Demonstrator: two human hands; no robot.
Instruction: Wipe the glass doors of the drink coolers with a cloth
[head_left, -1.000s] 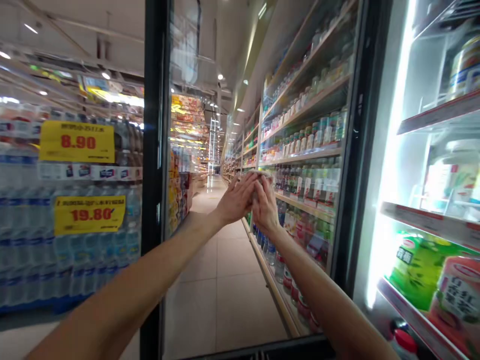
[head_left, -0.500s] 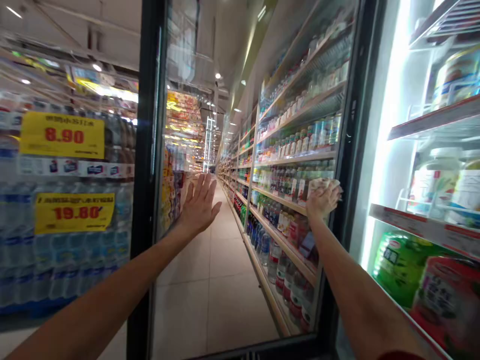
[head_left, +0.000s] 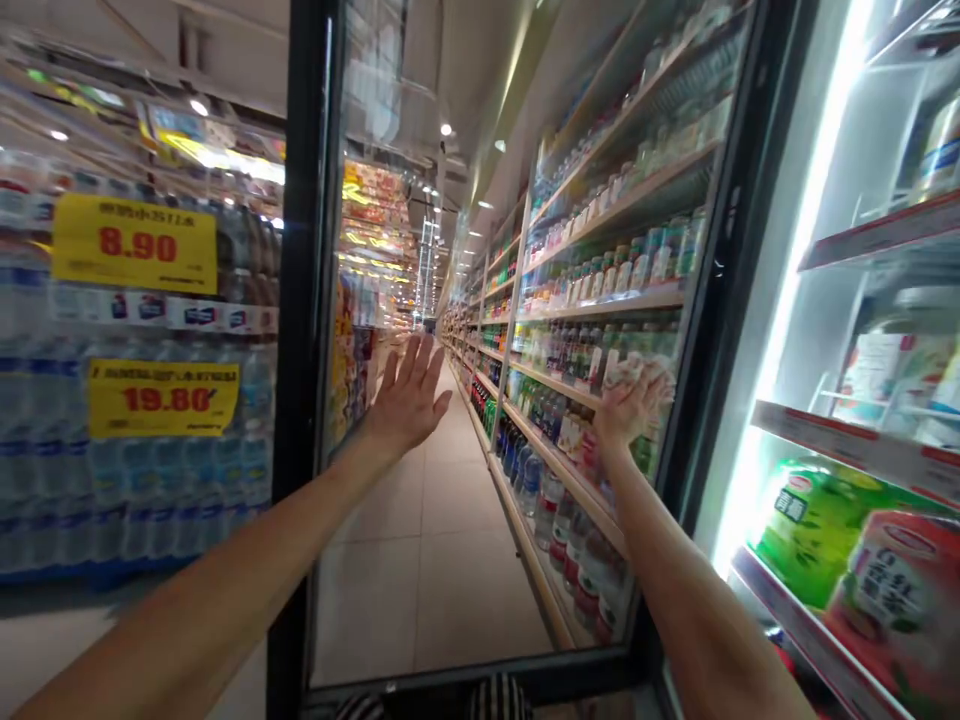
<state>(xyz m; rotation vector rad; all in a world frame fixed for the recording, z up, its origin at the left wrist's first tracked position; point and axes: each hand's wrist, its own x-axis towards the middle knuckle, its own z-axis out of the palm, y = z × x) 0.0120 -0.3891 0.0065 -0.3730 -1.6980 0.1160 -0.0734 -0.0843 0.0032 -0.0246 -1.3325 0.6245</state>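
A framed glass door [head_left: 367, 620] stands swung out before me. My left hand [head_left: 409, 400] lies flat against the glass with its fingers spread, holding nothing. Farther right on the pane, my right hand [head_left: 619, 415] presses a pale, crumpled cloth [head_left: 641, 375] to the glass, its fingers over part of it. The door's dark right-hand frame [head_left: 720, 270] is just beyond the cloth.
Lit cooler shelves [head_left: 862, 440] on the right hold jugs, a green pack [head_left: 817, 510] and a red pack [head_left: 900, 590]. Stacked bottled water [head_left: 150, 490] with yellow price signs [head_left: 135, 245] stands left. An aisle and bottle shelves show in the glass.
My right hand has slid the cloth left, away from the door's right frame. My left hand stays flat on the glass. The view has shifted slightly.
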